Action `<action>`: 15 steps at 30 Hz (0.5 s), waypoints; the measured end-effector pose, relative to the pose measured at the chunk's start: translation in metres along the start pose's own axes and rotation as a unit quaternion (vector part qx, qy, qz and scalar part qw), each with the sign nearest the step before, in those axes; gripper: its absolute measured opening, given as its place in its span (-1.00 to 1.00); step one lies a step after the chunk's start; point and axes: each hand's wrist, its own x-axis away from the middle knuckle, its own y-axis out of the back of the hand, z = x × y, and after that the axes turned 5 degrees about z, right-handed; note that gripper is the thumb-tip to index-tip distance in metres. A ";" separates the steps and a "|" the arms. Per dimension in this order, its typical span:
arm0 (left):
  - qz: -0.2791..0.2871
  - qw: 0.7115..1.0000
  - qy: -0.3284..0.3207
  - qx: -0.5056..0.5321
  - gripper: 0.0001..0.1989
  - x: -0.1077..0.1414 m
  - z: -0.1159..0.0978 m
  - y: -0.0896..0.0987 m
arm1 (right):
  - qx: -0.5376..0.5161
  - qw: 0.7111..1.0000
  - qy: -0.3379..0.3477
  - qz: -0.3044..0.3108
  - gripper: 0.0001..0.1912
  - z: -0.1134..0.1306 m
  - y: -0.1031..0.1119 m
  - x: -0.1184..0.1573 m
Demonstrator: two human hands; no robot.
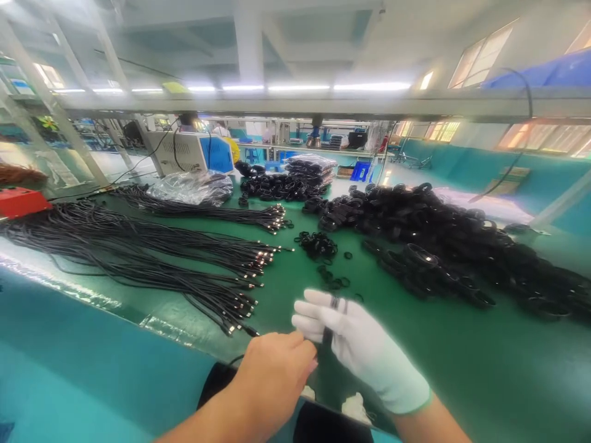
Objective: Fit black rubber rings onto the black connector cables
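Observation:
My left hand [277,369], bare, is closed at the table's front edge, its fingers bent; what they pinch is hidden. Just right of it, my right hand [355,344] wears a white glove, with fingers extended and pressed together. Black bands [328,335] loop around or lie across its fingers. Beyond the hands, small black rings [318,245] form a little pile on the green table [286,283], with a few loose ones nearer. Long black cables [184,246] lie in bundles at the left, connector ends pointing right.
A large heap of coiled black cables [429,234] covers the right side. More coils [281,184] and a clear plastic bag [191,186] lie at the back. A red object [23,203] sits far left, and a grey-blue machine [189,151] stands behind the bag.

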 end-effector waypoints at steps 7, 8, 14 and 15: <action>-0.045 0.998 -0.039 0.010 -0.84 0.001 0.019 0.009 | 0.041 0.997 -0.045 0.051 -0.54 -0.006 -0.001 0.005; -0.063 0.997 -0.037 0.021 -0.88 -0.001 0.024 0.013 | 0.058 0.992 -0.074 0.085 -0.55 -0.009 -0.002 0.007; -0.020 0.954 -0.046 0.296 -0.96 -0.015 0.049 0.037 | 0.009 0.954 -0.189 0.234 -0.56 -0.027 -0.011 0.018; -0.002 0.935 -0.037 0.352 -0.96 -0.017 0.050 0.036 | 0.004 0.950 -0.187 0.249 -0.58 -0.030 -0.011 0.018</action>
